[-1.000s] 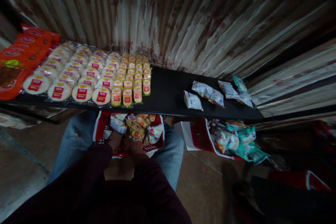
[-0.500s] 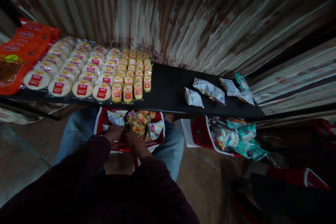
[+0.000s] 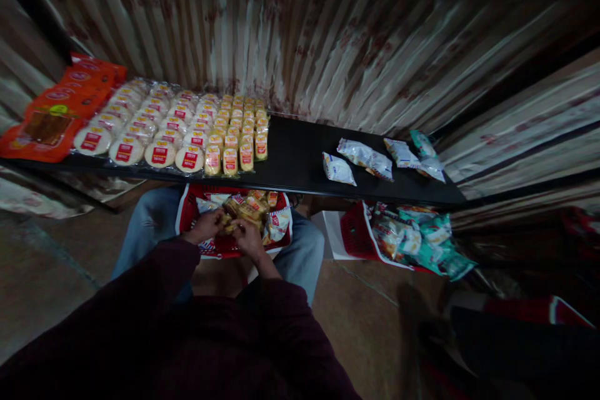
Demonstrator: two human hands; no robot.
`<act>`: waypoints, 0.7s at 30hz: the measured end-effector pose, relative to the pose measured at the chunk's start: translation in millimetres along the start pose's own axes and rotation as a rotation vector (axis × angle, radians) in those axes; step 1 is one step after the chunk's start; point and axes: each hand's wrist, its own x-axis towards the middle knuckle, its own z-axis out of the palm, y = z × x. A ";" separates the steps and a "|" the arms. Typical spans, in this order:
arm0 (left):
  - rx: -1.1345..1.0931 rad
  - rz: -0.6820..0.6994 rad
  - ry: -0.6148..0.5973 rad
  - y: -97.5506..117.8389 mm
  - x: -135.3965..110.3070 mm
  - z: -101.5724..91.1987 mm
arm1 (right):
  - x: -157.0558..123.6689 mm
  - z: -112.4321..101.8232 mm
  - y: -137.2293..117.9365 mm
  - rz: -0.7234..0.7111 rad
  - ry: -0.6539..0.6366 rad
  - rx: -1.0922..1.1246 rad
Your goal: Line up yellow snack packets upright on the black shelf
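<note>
My left hand (image 3: 206, 227) and my right hand (image 3: 248, 239) are over a red basket (image 3: 182, 211) between my knees. Their fingers are closed on a small yellow wrapped snack cake (image 3: 227, 226), one hand at each side of it. More yellow wrapped cakes (image 3: 255, 205) lie in the basket just beyond my fingers. A white snack bag (image 3: 278, 225) leans at the basket's right end, and another white packet (image 3: 209, 202) is partly hidden behind my left hand.
A black shelf (image 3: 295, 150) bears orange packs (image 3: 60, 106), rows of round white crackers (image 3: 125, 151), rows of yellow cakes (image 3: 230, 161) and several loose white bags (image 3: 365, 157). To the right a second red basket (image 3: 355, 231) holds white and green bags. Pleated curtains hang behind.
Both hands have risen from low in the basket, and a yellow wrapped cake now shows between their fingers. The view has shifted slightly, showing more of the shelf's left end.
</note>
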 end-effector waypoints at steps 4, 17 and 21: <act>0.057 0.047 0.203 23.9 -5.3 -21.0 | 1.9 0.4 -2.2 0.022 0.164 0.339; 0.328 -0.237 -0.142 12.6 -22.1 -20.8 | 4.0 8.3 1.2 0.162 0.069 0.094; 0.158 -0.271 -0.078 6.0 -23.7 -19.9 | 2.1 3.4 -5.2 0.122 0.111 -0.007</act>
